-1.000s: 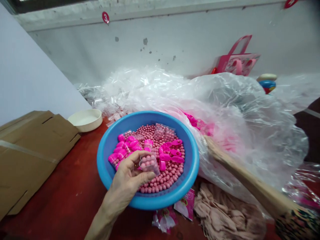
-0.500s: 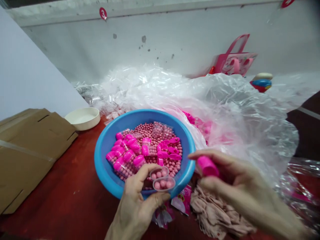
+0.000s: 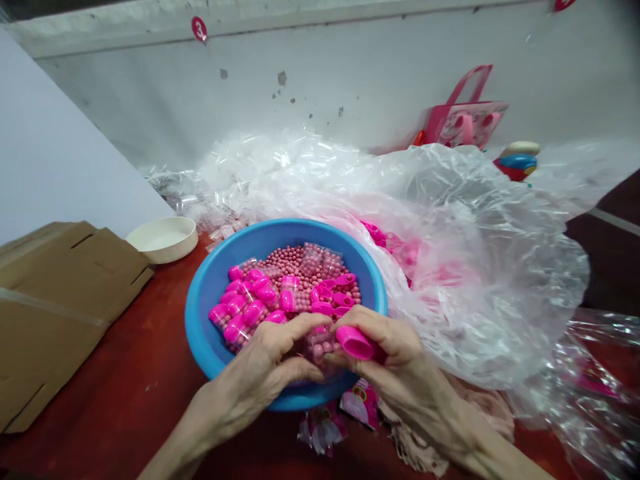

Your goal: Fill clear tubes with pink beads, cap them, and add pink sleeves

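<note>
My left hand grips small clear plastic containers filled with pink beads, over the front of a blue basin. Close against it, my right hand pinches a bright pink plastic cap, its open end facing me. The right fingertips touch the containers, and a bit of pink shows at their top; fingers partly hide how they meet. Loose pink beads fill the basin. On them lie several pink-capped containers and pink plastic scoops.
Crumpled clear plastic bags spread behind and right, one with pink parts inside. At left are a cardboard box and a white round dish. Pink packets and a beige cloth lie in front on the red table.
My right hand has moved left with the pink cap and now meets the containers in my left hand. A bit of pink now shows at the containers' top.
</note>
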{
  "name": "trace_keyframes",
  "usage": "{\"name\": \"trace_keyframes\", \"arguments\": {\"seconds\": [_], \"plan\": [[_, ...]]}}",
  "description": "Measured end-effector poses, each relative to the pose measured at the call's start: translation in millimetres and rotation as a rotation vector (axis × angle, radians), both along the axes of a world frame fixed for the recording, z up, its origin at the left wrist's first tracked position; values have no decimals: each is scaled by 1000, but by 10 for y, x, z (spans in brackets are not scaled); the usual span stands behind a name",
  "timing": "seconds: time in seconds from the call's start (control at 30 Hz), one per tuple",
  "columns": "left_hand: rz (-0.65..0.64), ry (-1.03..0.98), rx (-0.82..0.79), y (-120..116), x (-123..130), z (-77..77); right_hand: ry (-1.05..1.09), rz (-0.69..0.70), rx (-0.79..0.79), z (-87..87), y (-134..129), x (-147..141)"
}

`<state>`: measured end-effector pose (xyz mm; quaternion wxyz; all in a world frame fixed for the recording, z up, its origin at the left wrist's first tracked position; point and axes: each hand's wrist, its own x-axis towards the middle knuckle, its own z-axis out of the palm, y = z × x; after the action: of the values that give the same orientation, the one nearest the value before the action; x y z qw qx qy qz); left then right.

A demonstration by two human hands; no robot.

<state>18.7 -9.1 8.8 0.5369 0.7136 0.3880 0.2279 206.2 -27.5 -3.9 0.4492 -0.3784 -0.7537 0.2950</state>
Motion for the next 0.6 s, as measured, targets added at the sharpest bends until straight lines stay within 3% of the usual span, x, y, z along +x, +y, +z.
{"name": "trace_keyframes", "arguments": {"seconds": [0.1, 0.2, 0.43, 0.6], "plan": [[-131, 94, 100, 144, -17, 60, 78, 2, -199, 5, 62, 59], [-162, 152, 172, 265, 23, 62, 187, -59, -307, 9, 122, 120], [-133, 159, 274, 505, 258, -226, 379, -348, -271, 59, 267, 302], [-118, 160, 346, 612, 436, -353, 348, -409, -256, -1, 284, 334]]}}
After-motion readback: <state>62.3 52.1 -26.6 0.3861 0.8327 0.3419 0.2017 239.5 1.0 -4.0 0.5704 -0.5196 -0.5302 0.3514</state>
